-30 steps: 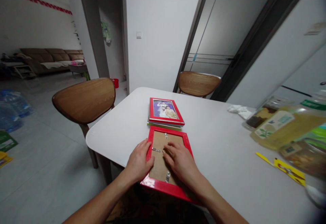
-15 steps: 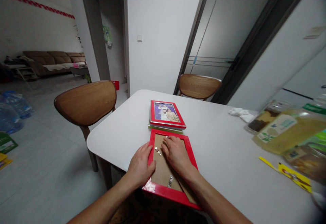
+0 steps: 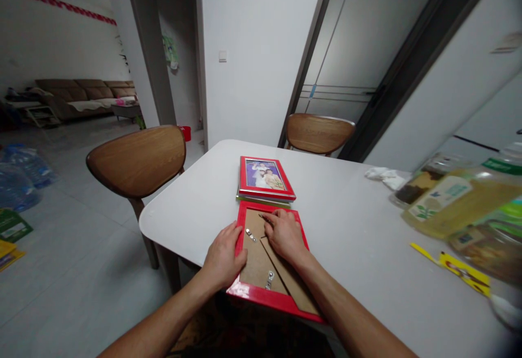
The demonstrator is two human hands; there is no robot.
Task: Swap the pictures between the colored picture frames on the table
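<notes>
A red picture frame (image 3: 269, 305) lies face down at the table's near edge, its brown backing board (image 3: 253, 257) showing. My left hand (image 3: 224, 257) grips the frame's left side, thumb on top. Over the upper part of the board, my right hand (image 3: 283, 233) has curled fingers, with the fingertips at a small metal clip by the top edge. Two silver clips (image 3: 269, 280) sit on the left and lower parts of the board. A brown stand leg (image 3: 291, 276) runs slantwise under my right wrist. Just beyond lies a stack topped by a red-framed photo (image 3: 265, 176).
On the right of the white table (image 3: 346, 271) are an oil bottle (image 3: 440, 200), clear food containers, a crumpled tissue (image 3: 383, 176) and a yellow-handled tool (image 3: 465, 274). Wooden chairs (image 3: 138, 157) stand at the left and far sides.
My right hand's fingers have drawn closer together at the top clip. The stand leg shows more plainly, raised at an angle off the board. My left hand keeps its hold.
</notes>
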